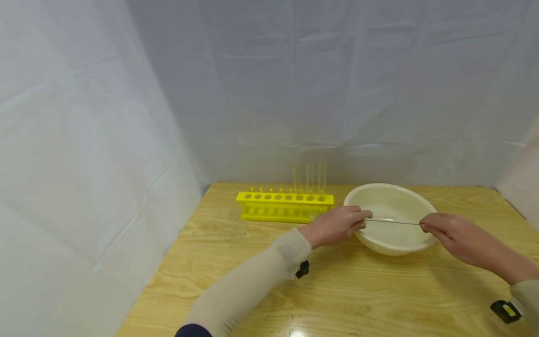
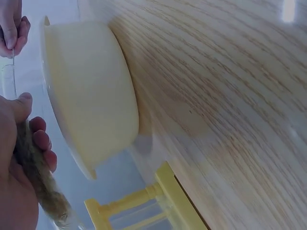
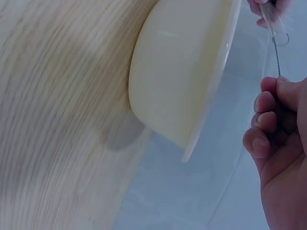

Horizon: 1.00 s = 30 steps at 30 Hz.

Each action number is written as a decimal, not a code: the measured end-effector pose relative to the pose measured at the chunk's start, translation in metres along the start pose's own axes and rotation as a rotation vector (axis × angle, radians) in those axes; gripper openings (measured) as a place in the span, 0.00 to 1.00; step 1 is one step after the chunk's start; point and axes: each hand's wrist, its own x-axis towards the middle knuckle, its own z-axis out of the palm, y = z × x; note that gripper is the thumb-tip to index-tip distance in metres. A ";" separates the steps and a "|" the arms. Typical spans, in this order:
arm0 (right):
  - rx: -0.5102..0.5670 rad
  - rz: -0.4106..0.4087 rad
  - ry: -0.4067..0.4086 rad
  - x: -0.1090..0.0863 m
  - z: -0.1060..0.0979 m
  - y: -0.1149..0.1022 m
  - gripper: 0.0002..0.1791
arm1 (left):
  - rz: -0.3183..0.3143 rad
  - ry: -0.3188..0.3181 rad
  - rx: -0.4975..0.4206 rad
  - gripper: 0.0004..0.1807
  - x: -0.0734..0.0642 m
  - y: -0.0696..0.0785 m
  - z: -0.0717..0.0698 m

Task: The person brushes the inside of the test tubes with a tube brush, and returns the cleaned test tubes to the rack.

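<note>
Over the cream basin, my left hand grips a clear glass test tube lying almost level, its mouth toward the right. Inside the tube sits a test tube brush; its brown bristles show through the glass in the left wrist view. The brush's thin twisted wire handle runs out of the mouth. Thumb and forefinger of my right hand pinch that wire at the basin's right side, other fingers curled. In the head view the left fingers hide most of the tube.
A yellow test tube rack stands left of the basin at the table's back. Several upright clear test tubes fill its right end. White sheeting hangs behind and to the left of the wooden table.
</note>
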 end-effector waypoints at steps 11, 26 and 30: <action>-0.148 0.090 0.112 -0.021 -0.014 0.018 0.08 | -0.055 -0.018 -0.034 0.22 -0.022 -0.020 -0.004; -0.192 0.069 0.229 -0.033 -0.019 0.037 0.10 | -0.093 -0.007 -0.100 0.23 -0.028 -0.024 -0.011; -0.214 0.061 0.267 -0.031 -0.019 0.033 0.09 | -0.099 -0.002 -0.087 0.23 -0.028 -0.025 -0.013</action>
